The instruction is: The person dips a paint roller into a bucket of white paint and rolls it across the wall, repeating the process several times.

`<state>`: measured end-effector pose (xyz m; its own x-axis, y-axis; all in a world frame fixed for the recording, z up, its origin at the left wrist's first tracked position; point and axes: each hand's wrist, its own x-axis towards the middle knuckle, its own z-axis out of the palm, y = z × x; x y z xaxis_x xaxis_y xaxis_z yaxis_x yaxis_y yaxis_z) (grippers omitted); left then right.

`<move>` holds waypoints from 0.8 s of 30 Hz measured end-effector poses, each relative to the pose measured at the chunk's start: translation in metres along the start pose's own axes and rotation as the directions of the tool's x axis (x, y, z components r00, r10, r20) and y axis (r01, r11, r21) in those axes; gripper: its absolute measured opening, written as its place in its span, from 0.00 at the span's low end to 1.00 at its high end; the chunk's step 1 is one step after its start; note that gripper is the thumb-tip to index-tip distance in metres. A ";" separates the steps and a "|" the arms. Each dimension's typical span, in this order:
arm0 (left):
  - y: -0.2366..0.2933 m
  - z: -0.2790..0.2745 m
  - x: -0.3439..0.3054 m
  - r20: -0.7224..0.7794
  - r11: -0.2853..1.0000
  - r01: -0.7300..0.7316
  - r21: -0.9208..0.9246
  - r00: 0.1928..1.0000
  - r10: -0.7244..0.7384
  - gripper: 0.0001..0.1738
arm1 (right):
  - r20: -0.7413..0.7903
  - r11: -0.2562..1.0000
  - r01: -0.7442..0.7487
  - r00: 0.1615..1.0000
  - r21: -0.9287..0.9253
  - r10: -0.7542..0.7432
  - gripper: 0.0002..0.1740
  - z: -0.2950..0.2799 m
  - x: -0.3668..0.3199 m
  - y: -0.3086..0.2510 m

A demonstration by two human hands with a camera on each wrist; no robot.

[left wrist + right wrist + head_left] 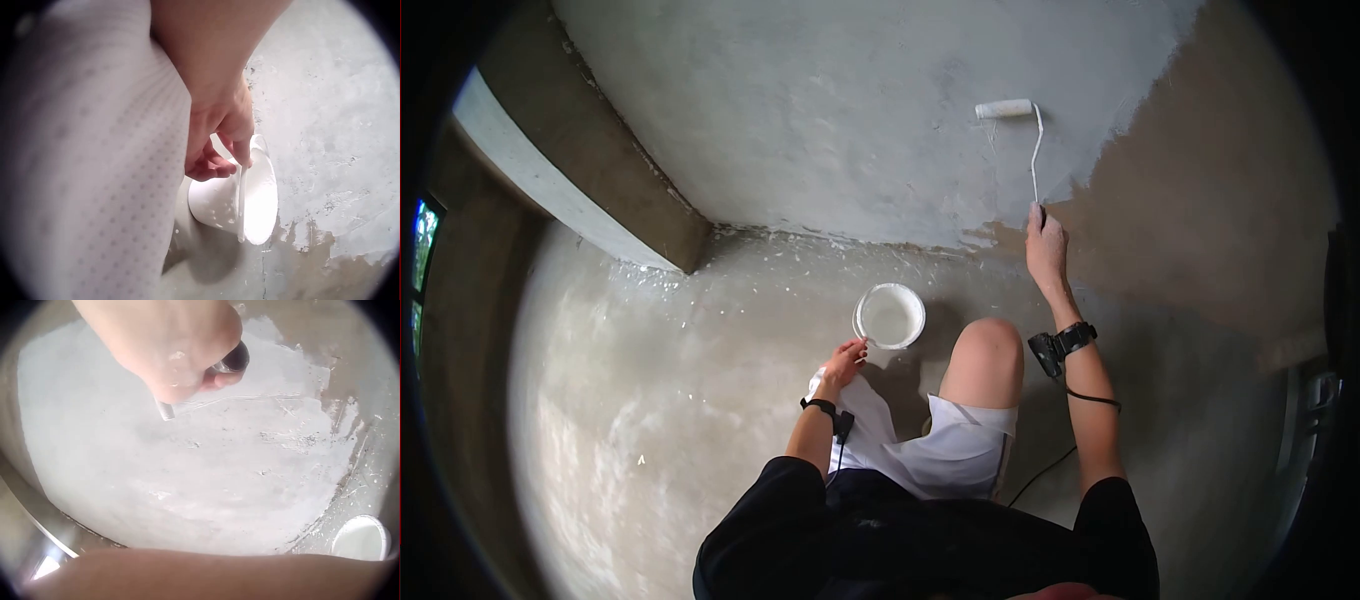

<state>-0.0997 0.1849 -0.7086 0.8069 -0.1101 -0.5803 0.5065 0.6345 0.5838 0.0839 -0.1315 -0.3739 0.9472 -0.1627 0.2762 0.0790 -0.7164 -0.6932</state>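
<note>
In the head view the right hand [1046,245] grips the dark handle of a paint roller, whose white sleeve [1004,109] lies against the pale painted wall [850,110]. The right wrist view shows that hand [187,356] curled round the dark handle [236,357], with part of the roller [166,411] hidden behind it. Beside the left knee, the left hand [846,362] is at the near rim of a white bucket [918,318]. From the left wrist, the hand [219,137] pinches the rim or wire handle of the bucket [212,203] between thumb and finger.
Brown unpainted wall [1220,170] borders the pale area on the right. A column [590,140] juts out at the left. White drips spot the concrete floor [700,330] along the wall's foot. A cable [1040,478] runs beside the right knee.
</note>
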 end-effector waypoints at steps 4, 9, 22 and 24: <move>0.003 0.005 -0.002 0.004 0.998 -0.014 0.054 1.000 0.014 0.08 | -0.022 0.999 0.045 0.999 -0.026 -0.046 0.31 0.003 0.008 -0.003; 0.001 0.000 0.003 0.009 0.999 -0.023 0.045 1.000 0.023 0.07 | -0.059 0.992 -0.103 0.993 -0.079 0.098 0.32 0.030 -0.011 0.059; -0.002 -0.003 0.009 0.002 0.999 -0.011 0.047 1.000 0.011 0.08 | -0.121 0.920 -0.351 0.935 -0.177 0.333 0.34 0.045 -0.066 0.143; -0.004 -0.003 0.011 -0.016 0.999 0.005 0.045 1.000 -0.004 0.08 | 0.001 0.948 -0.272 0.961 -0.163 0.275 0.33 0.029 -0.055 0.111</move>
<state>-0.0938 0.1833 -0.7196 0.8000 -0.1005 -0.5915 0.5235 0.5987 0.6063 0.0493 -0.1829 -0.4856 0.9327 -0.3529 0.0737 -0.2331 -0.7461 -0.6237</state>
